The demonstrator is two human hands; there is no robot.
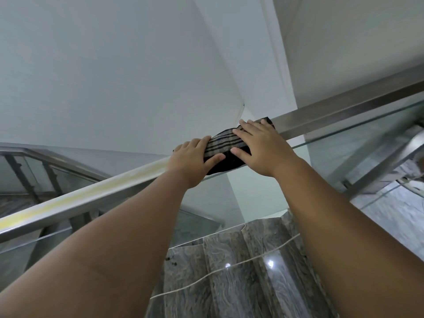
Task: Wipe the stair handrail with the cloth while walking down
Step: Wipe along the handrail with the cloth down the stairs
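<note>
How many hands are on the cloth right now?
2. The left hand holds the cloth's lower end, thumb on it; the right hand presses its upper part onto the handrail.

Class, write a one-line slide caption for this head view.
Left hand and right hand hold a striped cloth on the steel handrail above marble stairs.

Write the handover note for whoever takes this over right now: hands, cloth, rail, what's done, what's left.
Left hand: fingers curled over the handrail, thumb pinning the cloth.
Right hand: pressed flat on the cloth, fingers spread.
Cloth: striped, draped over the rail between both hands.
Done: cloth in place; wiped length cannot be told.
Left: slide it along while walking down the stairs; yellowish streak on the rail left of the hands.
</note>
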